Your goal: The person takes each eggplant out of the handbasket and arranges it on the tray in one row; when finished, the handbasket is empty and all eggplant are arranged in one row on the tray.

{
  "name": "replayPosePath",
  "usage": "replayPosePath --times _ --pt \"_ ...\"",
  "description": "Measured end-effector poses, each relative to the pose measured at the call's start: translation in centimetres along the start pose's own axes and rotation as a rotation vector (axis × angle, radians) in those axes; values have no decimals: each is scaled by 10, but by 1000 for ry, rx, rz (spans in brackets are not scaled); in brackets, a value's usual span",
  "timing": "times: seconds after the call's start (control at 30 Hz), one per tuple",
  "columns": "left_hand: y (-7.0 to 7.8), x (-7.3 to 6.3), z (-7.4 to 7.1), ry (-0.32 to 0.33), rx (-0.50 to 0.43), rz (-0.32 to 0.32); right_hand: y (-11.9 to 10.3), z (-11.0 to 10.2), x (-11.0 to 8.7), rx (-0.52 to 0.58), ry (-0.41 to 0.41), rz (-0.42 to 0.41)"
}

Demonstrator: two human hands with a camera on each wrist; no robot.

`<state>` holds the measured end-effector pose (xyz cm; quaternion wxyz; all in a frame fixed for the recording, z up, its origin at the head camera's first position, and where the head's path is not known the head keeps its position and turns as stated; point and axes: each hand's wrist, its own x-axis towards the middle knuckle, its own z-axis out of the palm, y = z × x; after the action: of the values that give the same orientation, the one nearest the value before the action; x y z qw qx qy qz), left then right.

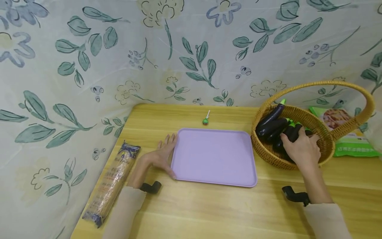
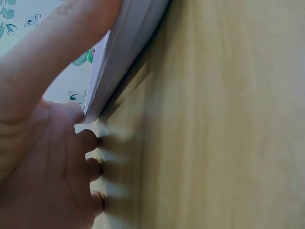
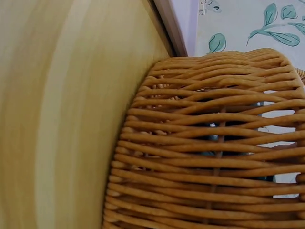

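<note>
A light purple tray [image 1: 214,157] lies flat on the table. My left hand [image 1: 161,156] rests at its left edge, thumb and fingers spread; in the left wrist view the thumb touches the tray's side [image 2: 138,28] and the other fingertips rest on the wood. My right hand [image 1: 304,149] reaches into a wicker basket [image 1: 268,157] and grips an eggplant [image 1: 293,132] between thumb and fingers, its fingertips partly hidden. More dark eggplants [image 1: 271,127] lie beside it. The right wrist view shows only the basket's woven wall [image 3: 209,143], not the hand.
A long noodle packet [image 1: 111,182] lies left of my left forearm. Behind the tray is a small green lollipop [image 1: 206,121]. A green food bag [image 1: 352,146] lies behind and right of the basket, whose tall handle [image 1: 322,83] arches over it. Floral cloth hangs behind the table.
</note>
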<state>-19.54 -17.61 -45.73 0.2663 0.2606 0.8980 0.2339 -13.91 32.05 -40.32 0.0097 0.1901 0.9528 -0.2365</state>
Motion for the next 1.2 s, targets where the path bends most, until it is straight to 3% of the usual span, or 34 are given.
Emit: replayPosePath --times 0.53,0.87,1.2 --pt "3 -4 2 0 3 -8 10 -1 -1 96 22 -26" --pt "3 -4 3 3 26 -11 16 -14 -15 239 -30 -12" --pt "5 -5 2 8 27 12 13 -23 -37 281 26 -25"
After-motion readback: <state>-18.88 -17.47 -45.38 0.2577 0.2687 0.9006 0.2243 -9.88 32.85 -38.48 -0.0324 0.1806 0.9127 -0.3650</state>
